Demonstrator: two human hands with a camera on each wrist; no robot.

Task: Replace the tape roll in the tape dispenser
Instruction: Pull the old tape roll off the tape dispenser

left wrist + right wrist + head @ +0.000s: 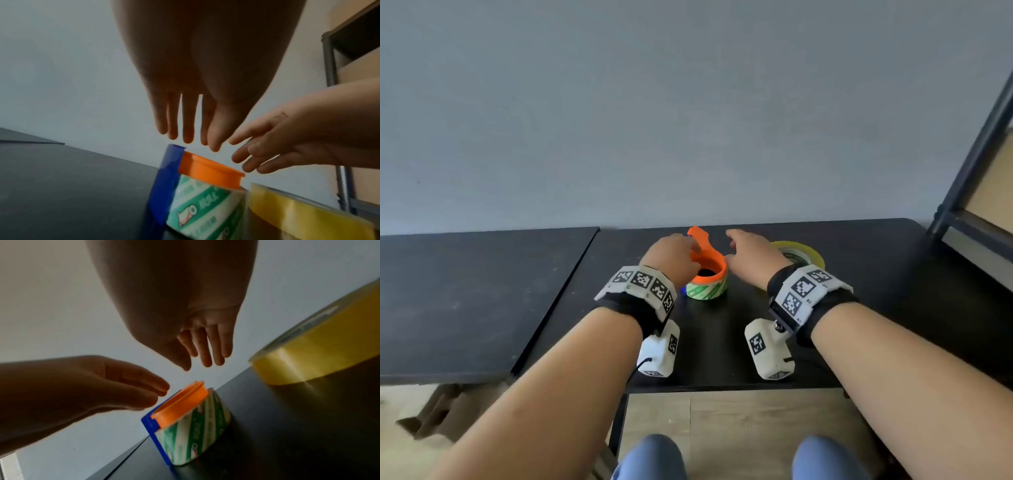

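Both hands are hovering with fingers loosely spread, holding nothing: left hand (pixel 671 255) and right hand (pixel 751 258) flanking the tape dispenser (pixel 707 270) sitting on the matte black counter (pixel 859 325). It is showing a smooth orange plastic ring, a blue blade guard (pixel 153 434) and a green-and-white printed roll (pixel 197 428). Beyond the right hand, a glossy translucent yellow tape roll (pixel 806 253) is lying flat.

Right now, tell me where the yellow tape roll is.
In the head view, the yellow tape roll lies flat on the black table, right of the orange dispenser, partly behind the right hand.

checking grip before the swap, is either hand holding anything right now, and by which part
Nothing is held. The left hand and right hand hover open above the orange tape dispenser, fingers apart from it.
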